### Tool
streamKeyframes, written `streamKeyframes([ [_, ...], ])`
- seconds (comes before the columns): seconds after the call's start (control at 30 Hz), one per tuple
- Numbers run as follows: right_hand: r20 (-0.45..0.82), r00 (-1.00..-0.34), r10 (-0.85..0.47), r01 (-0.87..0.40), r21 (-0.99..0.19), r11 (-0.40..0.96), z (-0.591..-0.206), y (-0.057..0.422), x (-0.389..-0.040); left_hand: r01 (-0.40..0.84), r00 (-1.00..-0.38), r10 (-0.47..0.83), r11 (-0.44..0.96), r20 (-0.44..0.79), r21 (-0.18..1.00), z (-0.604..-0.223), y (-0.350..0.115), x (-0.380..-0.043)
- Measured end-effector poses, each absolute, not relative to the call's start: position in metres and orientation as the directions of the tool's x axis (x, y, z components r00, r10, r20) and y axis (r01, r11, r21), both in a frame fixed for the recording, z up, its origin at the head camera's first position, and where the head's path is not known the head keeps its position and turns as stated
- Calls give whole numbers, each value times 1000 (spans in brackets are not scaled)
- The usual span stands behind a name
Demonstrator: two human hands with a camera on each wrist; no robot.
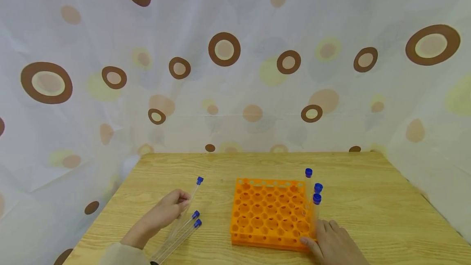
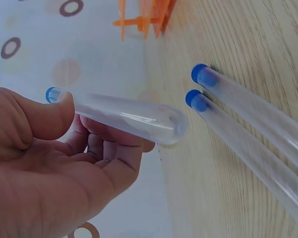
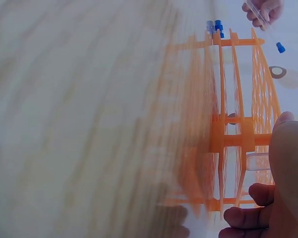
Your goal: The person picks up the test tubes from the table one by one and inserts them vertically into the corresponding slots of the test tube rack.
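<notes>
My left hand [image 1: 167, 209] pinches a clear test tube [image 2: 134, 119] with a blue cap between thumb and fingers. The tube is tilted, cap end up and away, its rounded bottom toward the wrist camera. Below that hand, two more capped test tubes [image 2: 253, 144] lie side by side on the wooden table. My right hand [image 1: 336, 242] grips the front right corner of an orange test tube rack [image 1: 270, 212], thumb at its front edge and fingers along the right side. Three blue-capped test tubes [image 1: 317, 199] stand upright in the rack's right-hand column.
The wooden table [image 1: 368, 199] reaches back to a pale curtain [image 1: 235, 85] with brown and yellow circles, which also hangs at both sides. Rows of round holes cover the rack's top, left of the standing tubes.
</notes>
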State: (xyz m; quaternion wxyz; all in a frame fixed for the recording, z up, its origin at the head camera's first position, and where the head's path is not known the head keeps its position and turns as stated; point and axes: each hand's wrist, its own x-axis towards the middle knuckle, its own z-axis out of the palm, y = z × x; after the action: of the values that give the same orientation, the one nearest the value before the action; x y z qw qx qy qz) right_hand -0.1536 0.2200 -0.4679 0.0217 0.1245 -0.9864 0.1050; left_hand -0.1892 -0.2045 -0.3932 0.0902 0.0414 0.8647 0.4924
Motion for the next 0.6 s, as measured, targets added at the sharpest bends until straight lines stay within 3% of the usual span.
streamKeyframes([
  [0.6,53,-971,-233,-239,-210,948,-470,220,-155,136,-943,333,442,-21,887,-385,-174,-189],
])
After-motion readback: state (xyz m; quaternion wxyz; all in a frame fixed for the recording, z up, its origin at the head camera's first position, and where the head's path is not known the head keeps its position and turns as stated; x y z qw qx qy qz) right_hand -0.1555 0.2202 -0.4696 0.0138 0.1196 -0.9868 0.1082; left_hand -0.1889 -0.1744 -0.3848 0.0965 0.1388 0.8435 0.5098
